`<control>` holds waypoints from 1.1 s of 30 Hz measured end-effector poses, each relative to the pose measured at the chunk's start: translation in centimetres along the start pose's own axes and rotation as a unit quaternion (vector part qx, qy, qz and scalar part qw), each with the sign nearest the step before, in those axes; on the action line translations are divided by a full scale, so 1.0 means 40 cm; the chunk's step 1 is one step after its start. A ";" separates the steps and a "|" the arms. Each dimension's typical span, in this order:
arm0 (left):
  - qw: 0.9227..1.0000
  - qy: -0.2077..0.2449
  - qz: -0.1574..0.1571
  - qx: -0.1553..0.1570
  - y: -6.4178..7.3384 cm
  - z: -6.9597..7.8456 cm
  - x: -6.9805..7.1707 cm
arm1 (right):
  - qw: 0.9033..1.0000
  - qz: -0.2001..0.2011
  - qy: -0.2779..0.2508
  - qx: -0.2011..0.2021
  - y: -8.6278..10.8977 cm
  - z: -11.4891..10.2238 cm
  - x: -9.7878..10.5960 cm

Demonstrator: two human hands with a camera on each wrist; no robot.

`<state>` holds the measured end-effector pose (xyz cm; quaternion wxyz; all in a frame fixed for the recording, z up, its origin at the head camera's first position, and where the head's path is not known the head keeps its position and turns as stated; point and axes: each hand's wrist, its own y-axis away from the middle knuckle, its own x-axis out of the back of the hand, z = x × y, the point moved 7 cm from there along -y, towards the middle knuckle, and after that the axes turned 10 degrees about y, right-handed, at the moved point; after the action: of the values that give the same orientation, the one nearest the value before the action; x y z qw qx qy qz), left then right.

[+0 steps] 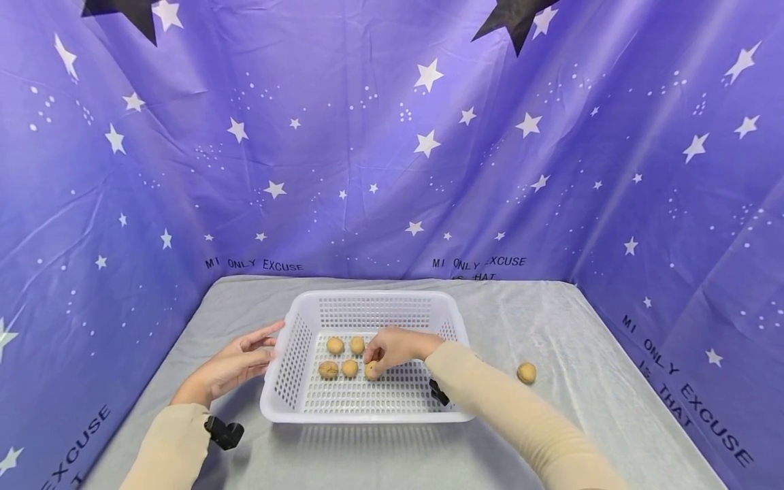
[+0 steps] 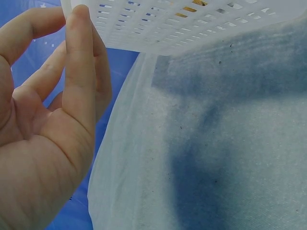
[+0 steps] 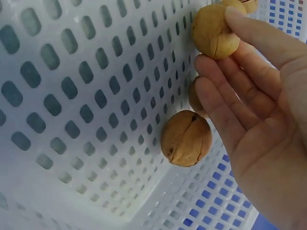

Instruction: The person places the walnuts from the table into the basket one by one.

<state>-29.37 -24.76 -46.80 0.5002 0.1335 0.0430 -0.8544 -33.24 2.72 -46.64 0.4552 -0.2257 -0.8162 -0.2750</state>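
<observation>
A white perforated plastic basket (image 1: 367,416) stands on the cloth-covered table. Inside it, my right hand (image 1: 392,346) pinches a walnut (image 3: 216,32) between thumb and fingertips, close to the basket floor. Several more walnuts lie there in two rough rows, among them one walnut (image 1: 328,369) at the front left and another walnut (image 3: 186,139) below the fingers in the right wrist view. My left hand (image 1: 235,361) touches the outside of the basket's left rim, its fingers loosely extended; the left wrist view shows the thumb (image 2: 79,57) against the rim.
A single walnut (image 1: 526,372) lies on the grey tablecloth (image 1: 612,408), right of the basket. Purple star-printed curtains (image 1: 343,136) rise behind the table and along both sides. Each wrist carries a small black device (image 1: 224,433).
</observation>
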 end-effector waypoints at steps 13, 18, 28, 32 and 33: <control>1.000 -0.005 0.020 0.011 -0.001 -0.004 0.006 | 1.000 0.009 -0.015 -0.007 0.002 0.007 0.007; 1.000 -0.008 0.024 0.014 0.000 -0.004 0.009 | 1.000 0.010 -0.016 -0.010 0.005 0.006 0.019; 0.999 -0.003 0.030 0.019 0.002 -0.002 0.007 | 1.000 0.021 -0.015 0.000 0.036 0.003 0.077; 0.999 -0.003 0.029 0.020 0.001 -0.002 0.004 | 0.999 0.032 -0.019 -0.008 0.063 0.007 0.116; 0.999 -0.003 0.028 0.018 0.002 -0.001 0.003 | 0.999 0.035 -0.019 -0.009 0.070 0.010 0.124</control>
<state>-29.36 -24.87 -46.85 0.5215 0.1409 0.0222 -0.8413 -34.17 5.67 -41.82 0.4469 -0.2637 -0.8137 -0.2619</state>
